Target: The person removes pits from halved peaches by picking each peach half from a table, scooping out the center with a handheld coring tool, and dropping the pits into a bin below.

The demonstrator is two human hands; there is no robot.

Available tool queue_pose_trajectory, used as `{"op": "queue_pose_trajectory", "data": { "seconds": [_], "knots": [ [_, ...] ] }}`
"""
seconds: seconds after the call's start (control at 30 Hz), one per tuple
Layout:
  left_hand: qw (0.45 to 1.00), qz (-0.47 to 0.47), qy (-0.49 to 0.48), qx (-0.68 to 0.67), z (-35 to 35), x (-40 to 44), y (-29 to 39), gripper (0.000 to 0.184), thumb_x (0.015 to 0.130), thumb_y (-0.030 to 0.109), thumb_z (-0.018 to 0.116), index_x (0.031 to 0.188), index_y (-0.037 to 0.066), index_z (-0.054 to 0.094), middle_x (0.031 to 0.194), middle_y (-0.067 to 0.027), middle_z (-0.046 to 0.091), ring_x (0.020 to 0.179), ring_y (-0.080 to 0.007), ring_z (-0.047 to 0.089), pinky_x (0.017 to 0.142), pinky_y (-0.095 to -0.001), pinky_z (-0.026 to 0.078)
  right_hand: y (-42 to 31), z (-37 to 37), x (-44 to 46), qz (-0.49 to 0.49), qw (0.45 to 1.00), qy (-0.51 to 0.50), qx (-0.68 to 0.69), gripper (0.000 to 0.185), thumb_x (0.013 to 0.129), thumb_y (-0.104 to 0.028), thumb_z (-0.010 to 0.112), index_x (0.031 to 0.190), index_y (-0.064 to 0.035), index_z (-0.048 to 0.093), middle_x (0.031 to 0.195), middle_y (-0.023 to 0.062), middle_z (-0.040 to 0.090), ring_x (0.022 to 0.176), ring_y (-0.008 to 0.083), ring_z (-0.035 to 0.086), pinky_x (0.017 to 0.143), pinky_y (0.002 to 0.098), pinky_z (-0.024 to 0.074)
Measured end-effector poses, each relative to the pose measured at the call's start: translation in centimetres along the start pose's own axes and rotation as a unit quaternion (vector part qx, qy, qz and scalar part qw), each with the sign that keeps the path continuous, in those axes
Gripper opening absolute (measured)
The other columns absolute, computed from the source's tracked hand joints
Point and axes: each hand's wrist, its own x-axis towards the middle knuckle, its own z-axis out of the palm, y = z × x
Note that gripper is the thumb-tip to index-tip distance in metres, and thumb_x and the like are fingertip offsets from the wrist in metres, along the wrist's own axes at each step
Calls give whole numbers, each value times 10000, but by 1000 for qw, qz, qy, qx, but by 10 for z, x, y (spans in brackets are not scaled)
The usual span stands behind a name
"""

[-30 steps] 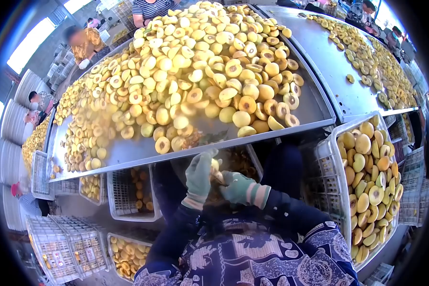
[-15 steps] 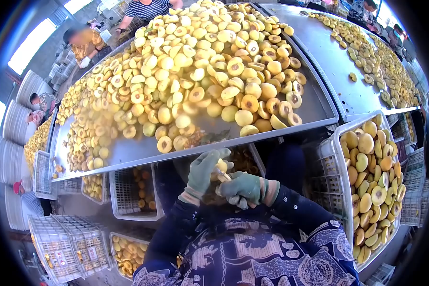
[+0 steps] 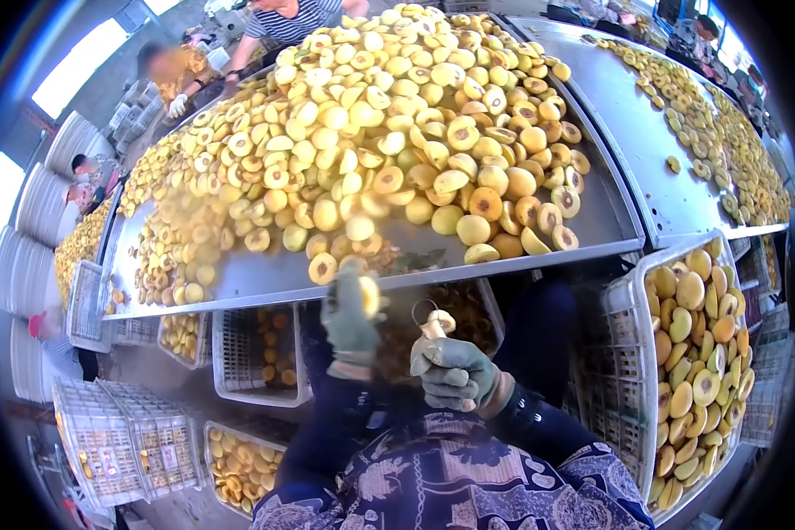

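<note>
My left hand [image 3: 352,322], gloved and blurred by motion, is at the near edge of the metal table [image 3: 274,296]. Its fingers are closed on a pale yellow peach half [image 3: 369,298]. My right hand [image 3: 457,373], also gloved, is wrapped round the handle of a small pitting tool [image 3: 435,328]. A thin wire loop stands up from the tool, apart from the peach half. Across the table, a large heap of cut peach halves [image 3: 353,115] lies beyond both hands, many showing brown-red centres.
A white crate [image 3: 624,353] full of peach halves stands at my right. Under the table edge at left is another crate [image 3: 261,393] with some fruit. Stacked crates [image 3: 128,442] stand lower left. Other people work around the table, and a second metal table [image 3: 671,199] holds more halves.
My hands have parted. The left one has moved left and up with the peach half, while the right one has dropped slightly with the tool. The whole view has shifted a little.
</note>
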Motion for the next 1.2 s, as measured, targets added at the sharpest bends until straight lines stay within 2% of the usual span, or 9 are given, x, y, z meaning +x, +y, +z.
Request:
{"op": "queue_pose_trajectory", "data": {
  "seconds": [0.1,0.13,0.27,0.47,0.5,0.6,0.83,1.07,1.2],
  "knots": [
    [988,85,13,130,-91,36,5,347,956,253,555,1238,52,587,1022,-79,655,842,-137,665,650,-226,542,-11,-5,0,39,978,190,-73,274,968,-219,503,997,39,590,563,-41,504,377,51,422,364,182,379],
    [986,101,82,104,-99,43,26,226,932,244,613,1025,45,669,819,-11,661,582,-88,594,476,-220,464,-11,-4,1,41,963,250,-91,272,964,-227,512,985,32,592,565,-42,505,381,48,423,367,179,380],
    [584,352,126,721,-184,79,38,290,864,337,621,974,75,679,929,-131,667,905,-270,622,784,-398,483,-4,-24,6,65,929,344,-118,247,932,-242,566,945,3,588,580,-38,504,415,35,430,378,163,379],
    [775,189,-100,595,-127,136,-30,375,797,376,663,1035,87,682,1003,-119,688,967,-267,635,844,-377,477,4,-12,16,61,887,394,-233,207,906,-222,574,919,-15,575,611,-21,483,447,43,416,409,166,380],
    [779,52,-66,622,-86,124,-12,416,781,336,706,1066,33,679,992,-132,699,950,-236,653,830,-335,489,6,-15,17,50,881,400,-246,215,895,-234,582,899,-20,562,612,-7,482,456,54,423,410,181,377],
    [837,25,-43,545,-76,140,-28,461,717,429,688,1049,109,694,1015,-138,693,899,-320,656,826,-391,492,2,-8,19,66,863,412,-286,140,897,-232,613,894,-104,558,607,-11,490,463,92,452,397,218,342],
    [981,43,-130,136,-45,70,-8,248,775,103,648,995,-12,656,929,-80,675,794,-131,620,721,-257,507,-13,35,53,-6,834,363,-415,77,933,-179,579,936,-114,537,660,-5,543,499,81,501,433,240,405],
    [937,-136,-177,-267,17,-11,-2,451,957,297,492,1248,-47,509,1120,-221,618,1013,-278,620,882,-370,519,-6,-20,39,-254,560,230,-754,249,889,-112,628,1136,-82,610,870,11,648,757,118,600,668,277,500],
    [972,-47,-185,-137,26,-20,-2,488,979,343,454,1246,-60,515,1131,-234,613,937,-312,645,873,-399,538,-11,-4,24,-239,479,236,-811,307,877,-119,639,1176,-67,592,953,112,673,830,230,645,748,310,495]
  ]
}}
